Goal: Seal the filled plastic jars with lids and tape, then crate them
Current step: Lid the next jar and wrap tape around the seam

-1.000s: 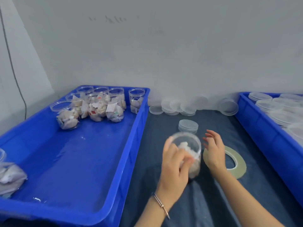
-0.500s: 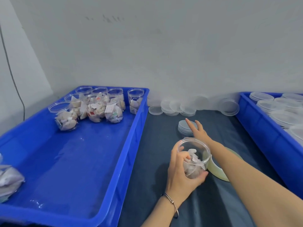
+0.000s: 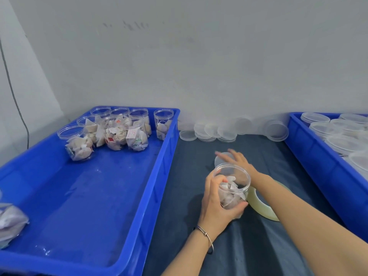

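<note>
- An open jar (image 3: 232,187) of white sachets is gripped by the curled left hand (image 3: 216,204) mid-table, beside the tape roll (image 3: 264,206).
- Filled jars (image 3: 111,132) are grouped at the far end of the left crate (image 3: 139,196).
- The right hand (image 3: 238,161) — fingers spread, blurred — is laid on the lid stack (image 3: 221,159); whether a lid is pinched cannot be told.

Open clear jar (image 3: 232,188) of tea bags, upright, just beside flat tape roll (image 3: 262,208), lid stack (image 3: 224,158) behind

Your left hand (image 3: 216,204) grips with fingers curled, wrist bent; right hand (image 3: 238,161) reaches forward, fingers extended.
</note>
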